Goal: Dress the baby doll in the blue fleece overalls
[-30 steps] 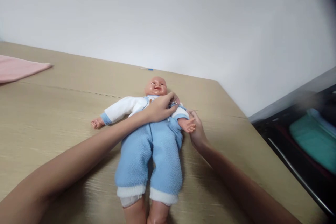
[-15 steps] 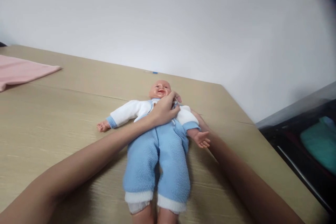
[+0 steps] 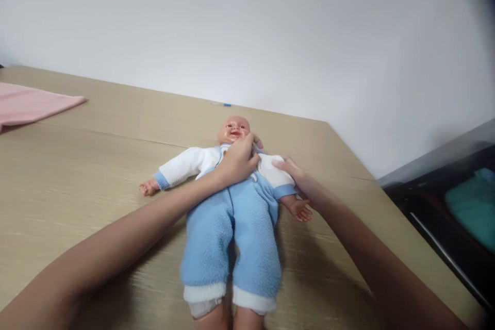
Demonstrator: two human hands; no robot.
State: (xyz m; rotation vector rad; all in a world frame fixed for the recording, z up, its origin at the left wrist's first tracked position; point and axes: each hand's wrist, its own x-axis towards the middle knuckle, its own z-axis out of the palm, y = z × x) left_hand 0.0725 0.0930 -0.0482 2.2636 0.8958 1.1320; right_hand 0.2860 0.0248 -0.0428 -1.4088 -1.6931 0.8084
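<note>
A baby doll (image 3: 211, 234) in a blue and white fleece outfit lies on its back on the table, head away from me, arms spread. My left hand (image 3: 240, 159) crosses its chest, fingers closed on the outfit's collar (image 3: 225, 150) just below the chin. The exact part pinched there is hidden by my fingers. At the doll's arm on the right side, my right hand (image 3: 297, 175) grips the white sleeve (image 3: 273, 171), thumb on top. Its other fingers are out of sight behind the sleeve.
The wooden table (image 3: 96, 175) meets a pale wall (image 3: 193, 36). A pink cloth (image 3: 34, 103) lies at the far left. A small blue-tipped item (image 3: 227, 105) sits near the back edge. Beyond the table's right edge is a dark seat with a teal thing (image 3: 474, 209) on it.
My right hand has come up from behind the doll's arm, and its thumb now rests over the white sleeve. My left hand stays at the collar. The view has shifted slightly.
</note>
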